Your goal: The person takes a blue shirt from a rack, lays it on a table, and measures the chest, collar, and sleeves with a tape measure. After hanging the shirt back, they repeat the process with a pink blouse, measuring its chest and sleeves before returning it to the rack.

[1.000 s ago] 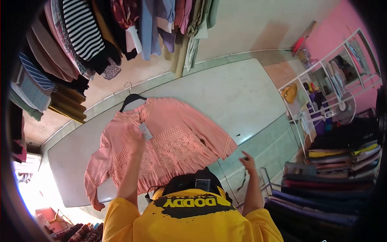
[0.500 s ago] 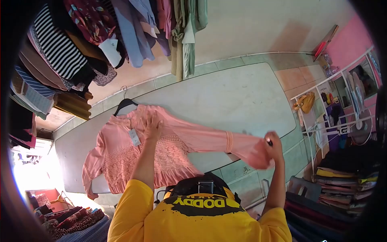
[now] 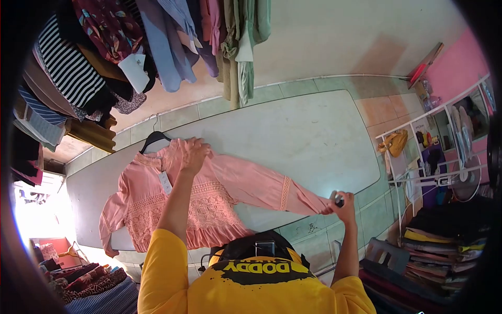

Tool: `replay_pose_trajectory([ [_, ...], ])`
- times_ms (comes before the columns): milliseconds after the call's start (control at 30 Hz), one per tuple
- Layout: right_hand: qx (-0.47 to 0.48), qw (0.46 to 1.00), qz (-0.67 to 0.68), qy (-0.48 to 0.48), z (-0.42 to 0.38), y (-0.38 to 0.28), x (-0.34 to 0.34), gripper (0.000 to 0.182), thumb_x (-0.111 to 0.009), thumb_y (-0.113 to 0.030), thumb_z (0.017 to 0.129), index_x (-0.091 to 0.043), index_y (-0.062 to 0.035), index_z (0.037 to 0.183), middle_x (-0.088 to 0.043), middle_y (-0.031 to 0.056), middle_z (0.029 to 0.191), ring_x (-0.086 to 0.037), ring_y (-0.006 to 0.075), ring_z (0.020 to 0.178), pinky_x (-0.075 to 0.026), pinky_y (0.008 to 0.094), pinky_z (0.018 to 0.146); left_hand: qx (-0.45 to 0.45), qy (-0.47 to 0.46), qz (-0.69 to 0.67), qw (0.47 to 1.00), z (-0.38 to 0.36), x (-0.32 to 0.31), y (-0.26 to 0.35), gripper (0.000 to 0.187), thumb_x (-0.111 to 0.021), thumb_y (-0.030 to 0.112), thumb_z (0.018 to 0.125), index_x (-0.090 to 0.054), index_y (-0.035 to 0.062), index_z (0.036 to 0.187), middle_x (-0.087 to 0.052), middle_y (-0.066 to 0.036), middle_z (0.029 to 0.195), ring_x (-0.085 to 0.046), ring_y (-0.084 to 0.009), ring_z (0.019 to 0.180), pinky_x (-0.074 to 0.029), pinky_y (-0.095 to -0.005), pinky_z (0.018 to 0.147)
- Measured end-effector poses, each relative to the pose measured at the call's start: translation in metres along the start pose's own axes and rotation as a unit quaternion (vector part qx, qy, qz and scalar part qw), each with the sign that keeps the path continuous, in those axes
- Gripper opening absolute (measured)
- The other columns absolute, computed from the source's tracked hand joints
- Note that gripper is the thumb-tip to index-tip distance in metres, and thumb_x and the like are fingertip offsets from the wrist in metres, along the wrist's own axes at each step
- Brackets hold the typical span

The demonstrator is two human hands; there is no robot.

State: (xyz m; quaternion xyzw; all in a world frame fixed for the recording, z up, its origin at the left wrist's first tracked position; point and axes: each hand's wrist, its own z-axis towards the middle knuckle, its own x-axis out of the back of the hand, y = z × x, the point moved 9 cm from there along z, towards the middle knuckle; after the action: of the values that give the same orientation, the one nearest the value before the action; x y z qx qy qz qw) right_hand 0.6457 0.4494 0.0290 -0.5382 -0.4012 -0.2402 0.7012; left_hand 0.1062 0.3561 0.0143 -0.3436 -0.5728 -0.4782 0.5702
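A pink long-sleeved blouse [image 3: 209, 204] with lace bands lies spread on the pale grey table [image 3: 293, 131], a black hanger [image 3: 155, 140] in its neck. A white tag [image 3: 166, 182] hangs at its front. My left hand [image 3: 194, 156] rests at the blouse's shoulder beside the collar, its fingers curled down on the cloth. Out to the right, my right hand [image 3: 343, 208] grips the cuff end of the sleeve, which is drawn out straight and gathered narrow. A small dark, shiny item [image 3: 339, 199] shows at that hand's fingers; I cannot tell what it is.
Clothes hang in a row [image 3: 172, 47] along the upper left. At the right stands a white rack [image 3: 413, 125] with a mustard bag [image 3: 395, 142], above folded clothes [image 3: 444, 230] in stacks. A patterned fabric pile [image 3: 97, 288] sits lower left, near a bright opening.
My right hand has brought the loose, swinging sleeve end down and gathered it. My left hand's spread fingers have curled at the shoulder. The blouse has shifted slightly left in view.
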Motion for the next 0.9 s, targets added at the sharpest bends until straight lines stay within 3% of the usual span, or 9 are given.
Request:
replay_pose_trajectory([
  [67, 0.014, 0.996, -0.076, -0.046, -0.006, -0.007, -0.009, 0.026, -0.071, -0.022, 0.061, -0.057, -0.0082, 0.076, -0.047, 0.0115, 0.1, -0.049, 0.032, 0.088, -0.044, 0.0393, 0.069, 0.006, -0.046, -0.001, 0.999, 0.007, -0.01, -0.003, 0.022, -0.058, 0.023, 0.075, -0.056, 0.0201, 0.096, -0.049, 0.003, 0.11, -0.037, -0.0214, 0.114, -0.006, -0.0629, 0.098],
  [133, 0.014, 0.995, -0.057, -0.078, 0.001, -0.002, -0.015, 0.024, -0.069, -0.022, 0.063, -0.055, -0.0097, 0.078, -0.048, 0.0119, 0.096, -0.05, 0.0327, 0.087, -0.044, 0.0399, 0.068, 0.026, -0.057, 0.026, 0.998, 0.011, -0.007, -0.003, 0.014, -0.059, 0.022, 0.074, -0.057, 0.0188, 0.087, -0.052, 0.003, 0.106, -0.04, -0.0211, 0.111, -0.006, -0.0646, 0.097],
  [233, 0.059, 0.989, -0.133, -0.009, 0.042, -0.023, 0.0, 0.012, -0.059, -0.021, 0.072, -0.056, -0.0094, 0.076, -0.052, 0.0116, 0.087, -0.049, 0.0324, 0.078, -0.042, 0.0417, 0.066, 0.104, -0.017, 0.064, 0.992, 0.012, 0.013, -0.002, 0.012, -0.058, 0.02, 0.072, -0.057, 0.018, 0.084, -0.055, 0.006, 0.097, -0.042, -0.0167, 0.11, -0.006, -0.0667, 0.096],
  [333, 0.082, 0.982, -0.165, 0.052, 0.099, -0.04, 0.001, 0.015, -0.06, -0.019, 0.072, -0.056, -0.0067, 0.078, -0.054, 0.0105, 0.085, -0.048, 0.0314, 0.078, -0.042, 0.0401, 0.068, 0.165, -0.005, 0.093, 0.982, 0.008, 0.002, -0.019, 0.017, -0.059, 0.022, 0.072, -0.056, 0.0165, 0.088, -0.053, 0.002, 0.104, -0.041, -0.0184, 0.111, -0.004, -0.0674, 0.095],
  [433, 0.03, 0.986, -0.144, 0.077, 0.131, -0.033, 0.01, 0.016, -0.062, -0.015, 0.069, -0.057, -0.0075, 0.082, -0.054, 0.0099, 0.089, -0.049, 0.0323, 0.084, -0.043, 0.0409, 0.069, 0.222, 0.059, 0.078, 0.97, 0.005, -0.007, -0.04, 0.022, -0.058, 0.023, 0.073, -0.054, 0.0149, 0.094, -0.05, -0.002, 0.11, -0.039, -0.0199, 0.114, -0.004, -0.0679, 0.094],
  [500, -0.015, 0.983, -0.129, 0.13, 0.131, -0.021, 0.027, 0.019, -0.064, -0.017, 0.068, -0.059, -0.0077, 0.084, -0.053, 0.0112, 0.089, -0.051, 0.0329, 0.084, -0.044, 0.041, 0.068, 0.202, 0.028, 0.077, 0.976, 0.006, -0.009, -0.045, 0.024, -0.058, 0.023, 0.074, -0.053, 0.0148, 0.096, -0.049, -0.003, 0.111, -0.038, -0.0203, 0.115, -0.004, -0.0679, 0.094],
  [633, -0.139, 0.983, -0.071, 0.094, 0.104, 0.009, 0.021, 0.017, -0.065, -0.021, 0.068, -0.06, -0.0073, 0.077, -0.052, 0.0123, 0.085, -0.053, 0.0317, 0.074, -0.043, 0.0417, 0.064, 0.181, 0.007, 0.032, 0.983, 0.009, -0.006, -0.045, 0.023, -0.058, 0.025, 0.074, -0.054, 0.0155, 0.095, -0.049, -0.004, 0.108, -0.038, -0.0222, 0.113, -0.004, -0.0678, 0.094],
  [733, -0.115, 0.987, -0.107, 0.034, 0.093, 0.022, -0.011, 0.018, -0.065, -0.023, 0.068, -0.059, -0.0079, 0.076, -0.052, 0.0106, 0.083, -0.053, 0.0308, 0.077, -0.043, 0.0419, 0.064, 0.17, 0.028, 0.005, 0.985, 0.011, -0.014, -0.054, 0.018, -0.059, 0.027, 0.073, -0.056, 0.0164, 0.088, -0.05, -0.002, 0.101, -0.04, -0.0231, 0.109, -0.004, -0.0672, 0.094],
  [900, -0.179, 0.966, -0.15, 0.106, 0.08, 0.042, 0.012, 0.021, -0.064, -0.027, 0.07, -0.058, -0.0086, 0.077, -0.051, 0.0105, 0.087, -0.052, 0.0305, 0.083, -0.045, 0.0413, 0.066, 0.181, 0.008, -0.049, 0.982, 0.021, -0.017, -0.055, 0.016, -0.06, 0.029, 0.072, -0.057, 0.0169, 0.082, -0.051, 0.002, 0.097, -0.041, -0.0227, 0.106, -0.003, -0.0659, 0.095],
])
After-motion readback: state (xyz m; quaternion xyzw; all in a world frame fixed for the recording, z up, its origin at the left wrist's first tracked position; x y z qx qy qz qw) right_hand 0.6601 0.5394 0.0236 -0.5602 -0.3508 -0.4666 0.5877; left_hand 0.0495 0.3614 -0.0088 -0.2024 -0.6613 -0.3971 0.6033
